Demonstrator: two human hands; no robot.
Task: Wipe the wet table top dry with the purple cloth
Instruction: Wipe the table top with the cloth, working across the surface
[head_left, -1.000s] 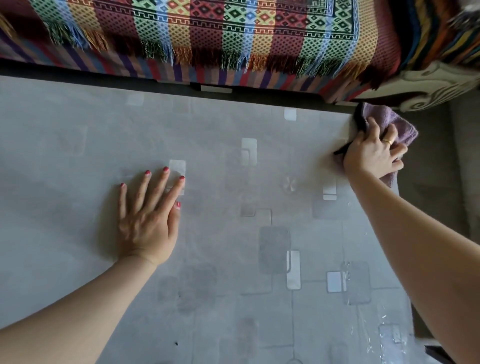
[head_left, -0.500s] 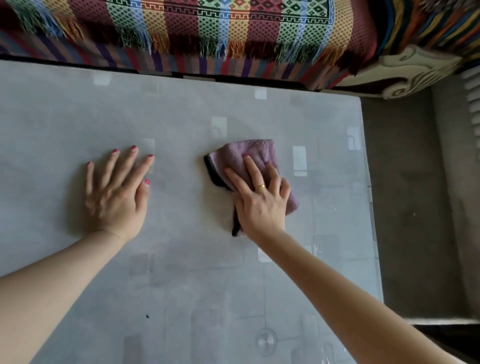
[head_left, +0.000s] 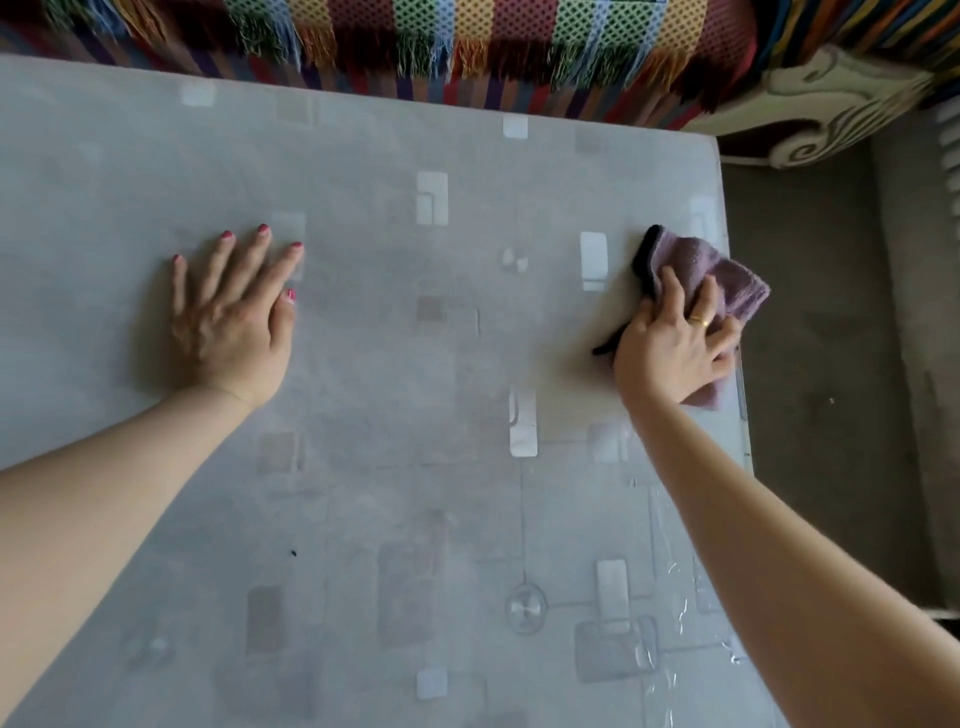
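Two hands on the table top (head_left: 395, 364) and one purple cloth (head_left: 719, 280) — the right hand (head_left: 670, 343) presses it flat at the right edge, fingers curled over the bunched fabric. Left hand (head_left: 234, 322) lies palm-down, fingers spread, holding nothing — water streaks glisten near the front right.

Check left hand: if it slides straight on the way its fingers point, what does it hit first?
Nothing on the table top: the left hand has bare surface ahead up to the far edge. Beyond that comes the striped fringed blanket, though depth there is unclear.
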